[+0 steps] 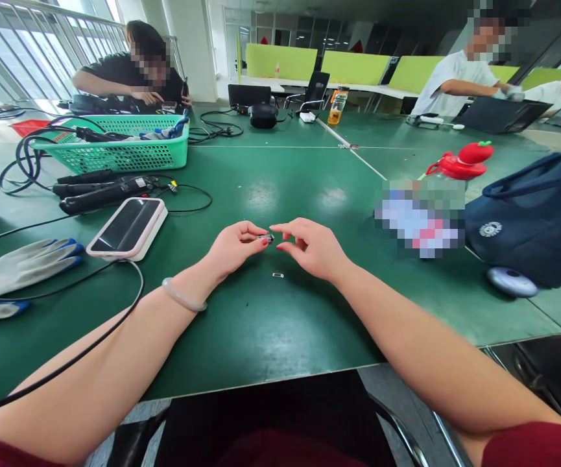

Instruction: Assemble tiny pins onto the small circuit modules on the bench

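Note:
My left hand (235, 246) is curled in a pinch over the green table (261, 324), holding a tiny dark metal part (266, 238) at its fingertips. My right hand (309, 248) meets it from the right, thumb and forefinger reaching to the same part, other fingers bent. A pale bangle (183, 296) sits on my left wrist. Just below the hands, a second small metal piece (277, 275) lies flat on the table.
A white device with a dark screen (127, 227) and work gloves (15, 269) lie left, with black cables and a green basket (119, 146) behind. A navy bag (537, 217), a red-topped bottle (460, 162) and a small round device (511, 282) stand right. Other people sit at the far side.

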`<control>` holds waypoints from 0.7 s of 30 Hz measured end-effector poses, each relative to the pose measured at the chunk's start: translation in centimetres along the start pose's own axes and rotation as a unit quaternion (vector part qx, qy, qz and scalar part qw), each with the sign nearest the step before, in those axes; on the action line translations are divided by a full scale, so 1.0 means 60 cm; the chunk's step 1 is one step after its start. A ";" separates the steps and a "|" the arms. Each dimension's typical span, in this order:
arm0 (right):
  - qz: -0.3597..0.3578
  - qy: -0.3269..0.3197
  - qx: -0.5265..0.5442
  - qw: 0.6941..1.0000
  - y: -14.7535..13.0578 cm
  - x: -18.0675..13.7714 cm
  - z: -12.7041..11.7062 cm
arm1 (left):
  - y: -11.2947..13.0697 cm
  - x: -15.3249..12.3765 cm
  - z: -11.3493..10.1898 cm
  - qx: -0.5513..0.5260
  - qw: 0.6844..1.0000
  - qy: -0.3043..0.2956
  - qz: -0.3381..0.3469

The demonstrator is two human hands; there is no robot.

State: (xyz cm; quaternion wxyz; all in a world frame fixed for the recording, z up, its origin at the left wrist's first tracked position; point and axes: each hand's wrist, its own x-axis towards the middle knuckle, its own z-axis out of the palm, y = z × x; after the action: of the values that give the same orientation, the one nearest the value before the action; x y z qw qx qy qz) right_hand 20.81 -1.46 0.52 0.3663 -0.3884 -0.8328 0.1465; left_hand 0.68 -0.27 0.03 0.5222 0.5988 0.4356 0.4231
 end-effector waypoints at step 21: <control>0.097 -0.192 -0.045 0.975 0.005 0.006 0.018 | -0.001 0.003 -0.002 0.190 0.982 0.014 0.016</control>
State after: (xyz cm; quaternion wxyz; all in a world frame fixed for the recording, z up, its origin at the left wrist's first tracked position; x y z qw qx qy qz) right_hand 20.03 -0.94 -0.23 0.1652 -0.4479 -0.8519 0.2154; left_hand 0.59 -0.06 -0.04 0.3863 0.6879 0.5055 0.3493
